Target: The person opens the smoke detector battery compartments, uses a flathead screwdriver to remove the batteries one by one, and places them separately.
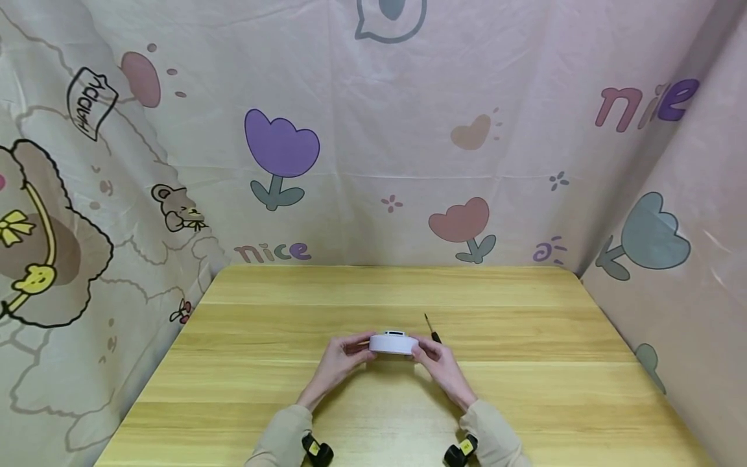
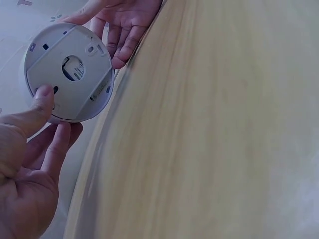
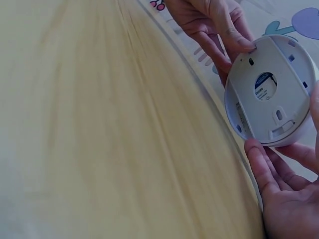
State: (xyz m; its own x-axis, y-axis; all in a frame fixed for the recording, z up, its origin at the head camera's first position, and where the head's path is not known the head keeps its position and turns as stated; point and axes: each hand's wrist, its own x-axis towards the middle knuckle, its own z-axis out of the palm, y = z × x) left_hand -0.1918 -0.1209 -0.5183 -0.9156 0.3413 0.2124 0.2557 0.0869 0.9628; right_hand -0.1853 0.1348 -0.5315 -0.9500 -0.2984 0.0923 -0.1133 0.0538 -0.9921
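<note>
Between both hands is a round white smoke detector [image 1: 392,344], held up over the table with a slotted raised part on its far side. My left hand [image 1: 340,360] pinches its left edge. In the left wrist view the left thumb [image 2: 44,99] presses on the flat back plate [image 2: 75,94], with fingers behind the rim. Through the plate's round centre hole a printed label [image 3: 265,86] shows. At the opposite edge my right hand [image 1: 440,368] grips the rim between thumb and fingers, its fingertips [image 3: 254,145] right at the rim in the right wrist view.
Just beyond the right hand a small screwdriver [image 1: 436,336] with a dark handle lies on the wooden table [image 1: 262,324]. Printed cloth [image 1: 373,130] hangs behind the table and along both sides.
</note>
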